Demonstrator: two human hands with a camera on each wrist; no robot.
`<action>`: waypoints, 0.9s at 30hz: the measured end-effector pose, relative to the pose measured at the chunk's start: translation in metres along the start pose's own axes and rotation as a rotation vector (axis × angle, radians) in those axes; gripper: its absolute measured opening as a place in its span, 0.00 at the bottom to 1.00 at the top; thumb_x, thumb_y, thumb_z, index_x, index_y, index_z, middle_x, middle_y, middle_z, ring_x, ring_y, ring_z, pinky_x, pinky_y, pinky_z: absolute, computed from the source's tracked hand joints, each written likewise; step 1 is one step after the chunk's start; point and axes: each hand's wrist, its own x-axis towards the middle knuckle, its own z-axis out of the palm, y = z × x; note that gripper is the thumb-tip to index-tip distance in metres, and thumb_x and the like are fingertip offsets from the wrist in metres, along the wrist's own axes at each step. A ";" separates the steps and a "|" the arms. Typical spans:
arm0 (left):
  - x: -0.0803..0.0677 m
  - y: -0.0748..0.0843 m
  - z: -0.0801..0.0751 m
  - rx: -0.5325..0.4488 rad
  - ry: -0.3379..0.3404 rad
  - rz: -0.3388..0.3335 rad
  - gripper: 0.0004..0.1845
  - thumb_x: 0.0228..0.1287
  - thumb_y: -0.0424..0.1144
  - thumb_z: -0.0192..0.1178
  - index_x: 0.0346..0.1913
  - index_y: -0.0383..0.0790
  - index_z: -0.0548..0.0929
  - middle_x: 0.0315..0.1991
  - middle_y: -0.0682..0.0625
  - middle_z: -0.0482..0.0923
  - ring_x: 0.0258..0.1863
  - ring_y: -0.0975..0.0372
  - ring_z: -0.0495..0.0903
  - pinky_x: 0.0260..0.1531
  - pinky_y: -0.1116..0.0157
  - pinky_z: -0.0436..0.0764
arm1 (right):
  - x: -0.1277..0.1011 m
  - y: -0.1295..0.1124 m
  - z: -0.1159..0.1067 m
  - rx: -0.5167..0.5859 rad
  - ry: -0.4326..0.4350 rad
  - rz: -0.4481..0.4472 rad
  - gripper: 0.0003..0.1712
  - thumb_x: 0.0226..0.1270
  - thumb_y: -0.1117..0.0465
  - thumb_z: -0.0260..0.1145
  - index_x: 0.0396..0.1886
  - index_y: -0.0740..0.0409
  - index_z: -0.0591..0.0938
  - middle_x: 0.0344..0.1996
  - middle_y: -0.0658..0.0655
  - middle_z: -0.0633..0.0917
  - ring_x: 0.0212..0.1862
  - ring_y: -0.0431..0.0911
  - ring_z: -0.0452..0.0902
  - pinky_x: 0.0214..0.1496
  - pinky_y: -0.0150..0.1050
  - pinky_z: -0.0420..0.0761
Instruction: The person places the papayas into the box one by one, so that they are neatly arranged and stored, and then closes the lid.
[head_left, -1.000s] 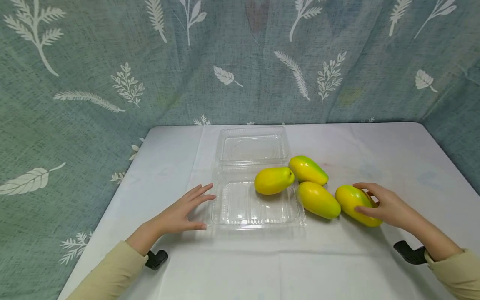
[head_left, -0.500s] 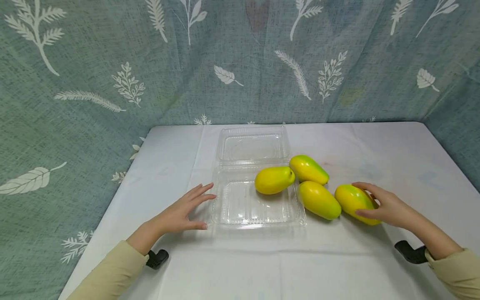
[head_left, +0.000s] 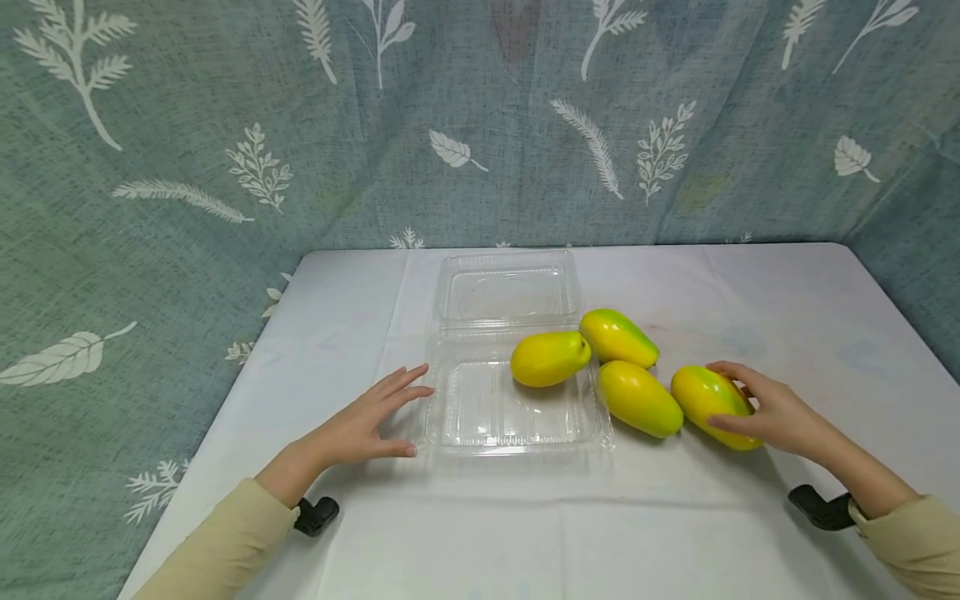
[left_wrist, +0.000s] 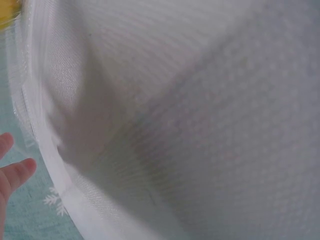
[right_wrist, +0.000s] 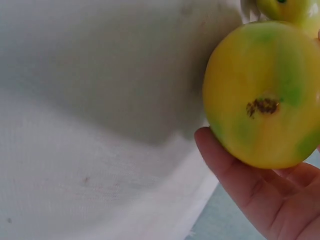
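Several yellow-green papayas are in the head view. My right hand (head_left: 772,412) grips the rightmost papaya (head_left: 712,407), thumb on the near side and fingers over the far side. In the right wrist view the thumb (right_wrist: 225,162) lies against that papaya (right_wrist: 260,95), whose brown-marked end faces the camera. My left hand (head_left: 367,421) holds nothing; its fingers are spread beside the left edge of a clear plastic clamshell box (head_left: 465,425). One papaya (head_left: 550,359) lies in the box's base. Two others, a far papaya (head_left: 618,337) and a near papaya (head_left: 640,400), lie at its right side.
The box's lid (head_left: 510,292) lies folded back toward the far edge of the white-covered table (head_left: 480,533). A green leaf-patterned curtain (head_left: 510,167) hangs behind the table and along its sides. Black wrist mounts (head_left: 317,517) stick out below both sleeves.
Almost nothing differs. The whole head view has shifted very slightly. Both hands and the papayas keep their places.
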 end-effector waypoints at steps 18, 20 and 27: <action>0.000 0.000 0.000 -0.020 -0.012 -0.015 0.40 0.50 0.52 0.67 0.66 0.49 0.63 0.72 0.55 0.45 0.69 0.43 0.45 0.60 0.39 0.55 | 0.000 -0.012 -0.036 -0.022 0.045 -0.013 0.43 0.55 0.54 0.69 0.64 0.68 0.60 0.56 0.72 0.68 0.46 0.62 0.68 0.34 0.46 0.77; 0.000 0.000 0.000 -0.017 -0.011 -0.017 0.40 0.49 0.51 0.67 0.66 0.49 0.64 0.72 0.55 0.45 0.69 0.43 0.45 0.60 0.39 0.54 | 0.000 -0.013 -0.039 -0.026 0.049 -0.008 0.43 0.55 0.53 0.69 0.65 0.67 0.60 0.57 0.73 0.67 0.46 0.63 0.67 0.34 0.46 0.77; 0.000 -0.001 0.001 -0.019 -0.005 -0.025 0.39 0.49 0.52 0.67 0.65 0.48 0.64 0.72 0.55 0.46 0.69 0.43 0.45 0.60 0.39 0.54 | -0.001 -0.017 -0.050 -0.021 0.065 -0.004 0.43 0.56 0.54 0.68 0.67 0.64 0.58 0.58 0.73 0.65 0.48 0.64 0.66 0.32 0.44 0.77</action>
